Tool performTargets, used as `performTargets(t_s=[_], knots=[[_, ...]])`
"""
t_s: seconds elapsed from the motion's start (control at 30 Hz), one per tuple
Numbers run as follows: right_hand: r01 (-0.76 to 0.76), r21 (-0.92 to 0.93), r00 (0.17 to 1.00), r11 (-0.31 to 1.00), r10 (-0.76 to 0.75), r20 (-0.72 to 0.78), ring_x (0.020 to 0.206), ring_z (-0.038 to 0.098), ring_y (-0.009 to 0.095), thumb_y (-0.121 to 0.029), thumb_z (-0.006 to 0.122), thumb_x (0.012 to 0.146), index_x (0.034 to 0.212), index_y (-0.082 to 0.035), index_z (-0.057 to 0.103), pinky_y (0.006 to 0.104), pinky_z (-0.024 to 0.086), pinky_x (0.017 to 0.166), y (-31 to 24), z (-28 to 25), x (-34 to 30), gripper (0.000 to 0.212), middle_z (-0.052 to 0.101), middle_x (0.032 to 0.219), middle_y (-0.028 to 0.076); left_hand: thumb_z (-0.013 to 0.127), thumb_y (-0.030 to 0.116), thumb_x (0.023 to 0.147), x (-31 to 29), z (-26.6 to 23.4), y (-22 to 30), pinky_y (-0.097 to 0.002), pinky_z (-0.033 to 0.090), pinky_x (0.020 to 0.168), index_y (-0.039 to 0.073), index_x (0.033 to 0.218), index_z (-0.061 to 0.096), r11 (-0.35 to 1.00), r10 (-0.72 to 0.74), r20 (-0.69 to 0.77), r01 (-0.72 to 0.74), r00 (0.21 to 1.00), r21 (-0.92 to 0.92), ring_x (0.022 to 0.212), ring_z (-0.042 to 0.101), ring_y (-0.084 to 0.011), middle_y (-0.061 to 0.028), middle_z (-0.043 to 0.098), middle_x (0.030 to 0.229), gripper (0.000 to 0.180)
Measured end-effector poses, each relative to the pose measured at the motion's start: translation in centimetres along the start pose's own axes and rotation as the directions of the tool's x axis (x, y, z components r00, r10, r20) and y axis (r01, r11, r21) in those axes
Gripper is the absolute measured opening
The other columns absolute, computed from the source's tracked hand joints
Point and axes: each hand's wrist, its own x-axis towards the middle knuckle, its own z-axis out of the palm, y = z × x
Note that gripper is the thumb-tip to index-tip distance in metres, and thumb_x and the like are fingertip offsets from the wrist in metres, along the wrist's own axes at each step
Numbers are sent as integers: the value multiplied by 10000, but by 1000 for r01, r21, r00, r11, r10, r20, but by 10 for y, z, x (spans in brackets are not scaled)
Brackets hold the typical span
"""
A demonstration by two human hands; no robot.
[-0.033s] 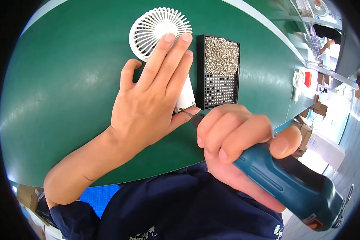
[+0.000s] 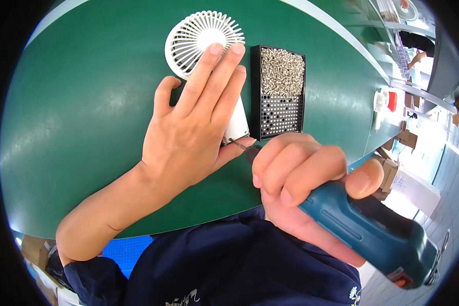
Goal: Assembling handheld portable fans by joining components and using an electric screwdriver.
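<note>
Left hand (image 2: 188,120) over a white plastic fan with a round ribbed cage (image 2: 201,38), right hand (image 2: 303,168) wrapped round a teal and black power screwdriver (image 2: 336,211).
The left hand's three long fingers lie nearly straight, holding the fan down, its thumb by the handle's near end; the right fingers are closed tight on the screwdriver, whose thin dark metal bit (image 2: 241,146) meets that end, its seating too small to tell. The fan lies under the left fingers, the nearer hand, and up-left of the right, its long axis slanting down-right toward the bit. Just right sits a black rectangular tray (image 2: 256,92) of small silver screws (image 2: 283,71), all on a green table (image 2: 86,112).
</note>
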Motion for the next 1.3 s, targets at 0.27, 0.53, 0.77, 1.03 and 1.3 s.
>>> performTargets(t_s=[0.27,0.53,0.77,1.03,1.3], knots=[[51,133,969,990,-17,-247,523,495,174,-780,479,890,1282,-106,416,345,445,522,-18,-21,-9,782,526,798,70,714,566,781,3,-7,0,-464,345,1014,-8,1424,468,999,41,9,-40,999,-11,1469,305,-319,-163,330,1593,896],[-142,304,581,942,328,-745,368,308,102,-800,278,935,1135,-115,459,256,262,307,-35,-56,-60,736,414,601,1,686,674,764,1,-17,-1,-526,360,995,137,1439,480,990,141,57,-140,988,-23,1445,326,-346,-224,331,1574,886],[-410,359,503,839,536,-678,388,337,78,-548,463,1018,1160,-110,483,235,267,329,-44,-78,-91,461,442,646,11,724,682,718,-20,-39,6,-458,403,934,152,1388,536,982,142,180,-162,973,97,1400,353,-346,-130,347,1571,875],[-756,54,540,652,668,-512,424,472,106,29,663,862,1162,19,445,246,404,379,-34,-35,-118,371,664,1007,203,618,173,835,0,-42,-3,-469,365,1108,117,1002,640,722,590,320,-662,741,200,1287,489,-231,-57,639,1132,177],[-794,46,518,607,713,-472,481,488,117,-72,706,910,1072,26,563,272,379,441,-46,-12,-113,238,560,688,47,647,153,800,-25,-14,25,-428,390,1072,92,911,612,865,492,85,-498,866,62,965,601,-209,-36,607,844,131]])
